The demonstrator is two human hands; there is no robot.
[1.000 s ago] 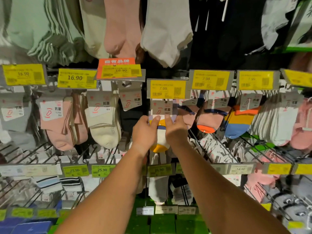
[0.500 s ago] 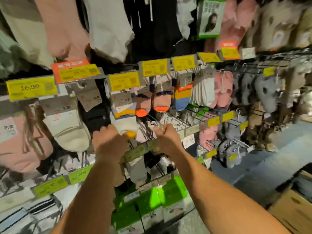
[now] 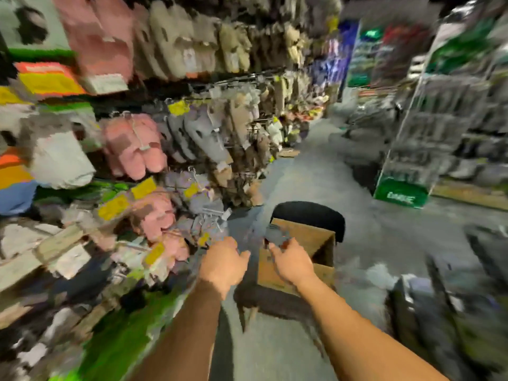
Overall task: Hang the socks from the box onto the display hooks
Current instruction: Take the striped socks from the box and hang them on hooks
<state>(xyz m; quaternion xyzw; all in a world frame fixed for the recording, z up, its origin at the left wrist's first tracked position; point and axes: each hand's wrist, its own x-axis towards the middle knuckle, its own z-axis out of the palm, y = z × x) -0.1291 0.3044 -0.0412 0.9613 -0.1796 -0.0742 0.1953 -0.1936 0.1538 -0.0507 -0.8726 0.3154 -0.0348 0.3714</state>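
- Over the cardboard box [image 3: 299, 237], my right hand [image 3: 291, 264] reached, fingers loosely spread, holding nothing I could make out.
- Left hand [image 3: 222, 264]: loosely curled, empty, beside the sock display [image 3: 154, 149].

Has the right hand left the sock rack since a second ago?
Yes. The right hand has come away from the sock rack, now off to the left, and reaches over the cardboard box on the floor.

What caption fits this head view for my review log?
Blurred head view: both hands, left hand and right hand, reach toward the cardboard box beside the sock display.
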